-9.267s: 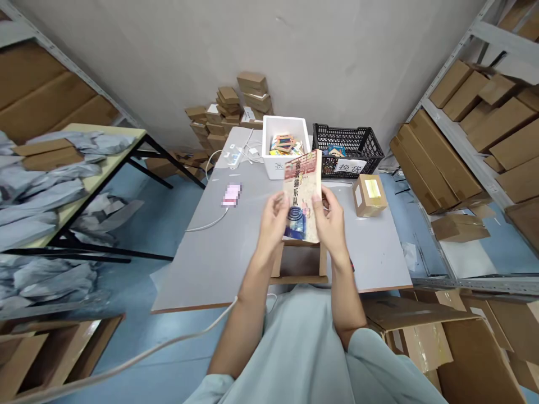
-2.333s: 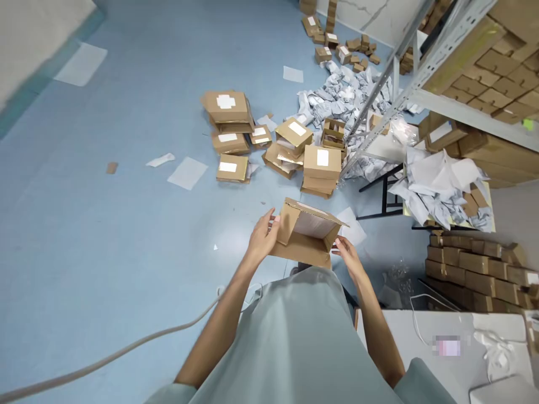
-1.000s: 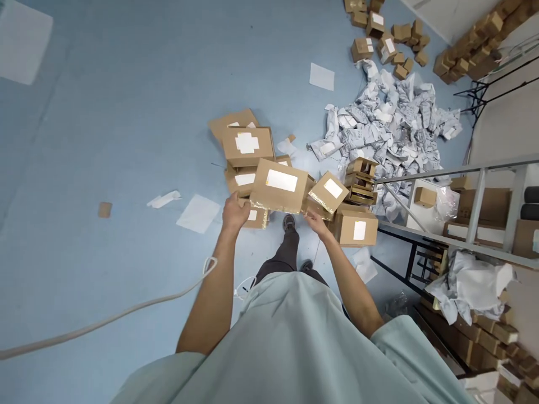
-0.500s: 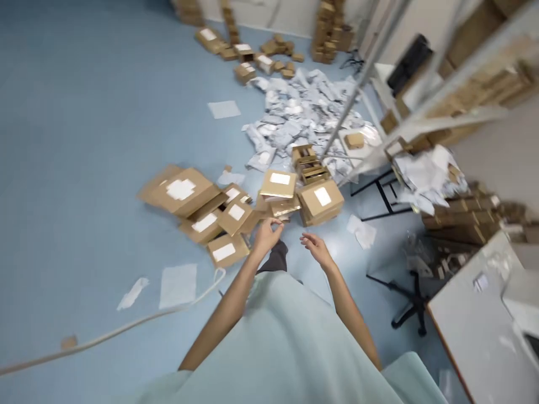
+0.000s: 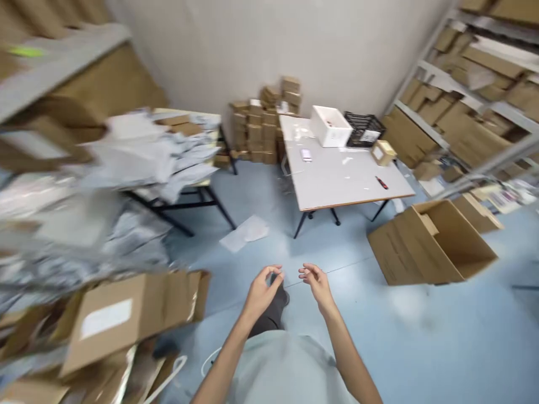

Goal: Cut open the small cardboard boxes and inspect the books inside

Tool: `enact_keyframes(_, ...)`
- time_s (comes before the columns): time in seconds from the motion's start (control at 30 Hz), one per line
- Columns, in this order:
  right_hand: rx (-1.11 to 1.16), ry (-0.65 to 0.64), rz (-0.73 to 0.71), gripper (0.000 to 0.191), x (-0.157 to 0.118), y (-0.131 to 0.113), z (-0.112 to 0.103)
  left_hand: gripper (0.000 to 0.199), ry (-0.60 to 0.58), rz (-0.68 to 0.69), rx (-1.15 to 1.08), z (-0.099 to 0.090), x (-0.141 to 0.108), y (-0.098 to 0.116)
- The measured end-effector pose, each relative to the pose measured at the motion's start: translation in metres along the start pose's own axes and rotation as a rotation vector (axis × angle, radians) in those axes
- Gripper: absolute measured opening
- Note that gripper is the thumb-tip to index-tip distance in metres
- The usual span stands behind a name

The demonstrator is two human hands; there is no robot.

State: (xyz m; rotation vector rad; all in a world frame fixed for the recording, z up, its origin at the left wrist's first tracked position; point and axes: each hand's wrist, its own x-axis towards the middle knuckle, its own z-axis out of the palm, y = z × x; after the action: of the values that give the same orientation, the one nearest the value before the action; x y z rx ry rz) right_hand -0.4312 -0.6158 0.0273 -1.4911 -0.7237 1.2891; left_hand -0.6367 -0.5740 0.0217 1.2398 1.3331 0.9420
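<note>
Both of my hands are raised in front of my body above the blue floor, a short gap between them. My left hand (image 5: 263,290) has its fingers curved and apart, with nothing held. My right hand (image 5: 316,282) is likewise bent with its fingers parted and holds nothing. Neither hand touches anything. A white sheet (image 5: 245,233) lies on the floor beyond my left hand. Labelled cardboard boxes (image 5: 141,314) are stacked to the left of it.
Ahead stands a white table (image 5: 332,179) with a white bin (image 5: 330,126), a black crate (image 5: 364,130) and a small box. An open carton (image 5: 404,247) stands at right. Papers (image 5: 138,151) cover a table at left. Shelving flanks both sides.
The view has swung to the right, bringing the white table and open carton to the middle and right; the boxes now lie at lower left. My hands remain raised and apart.
</note>
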Motion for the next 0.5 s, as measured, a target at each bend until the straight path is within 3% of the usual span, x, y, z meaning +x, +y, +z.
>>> enact_keyframes(0.17,0.077,0.187,-0.105,0.06,0.05,-0.033,-0.077,0.059,-0.218,-0.002,-0.042,0.092,0.096,0.034)
enact_keyframes(0.3,0.076,0.379,-0.122,0.062,0.083,-0.065,-0.145,0.065,-0.381,0.008,-0.079,0.176,0.169,0.061)
enact_keyframes(0.5,0.106,0.723,-0.074,0.069,0.103,-0.106,-0.236,0.058,-0.707,0.028,-0.049,0.311,0.25,0.114)
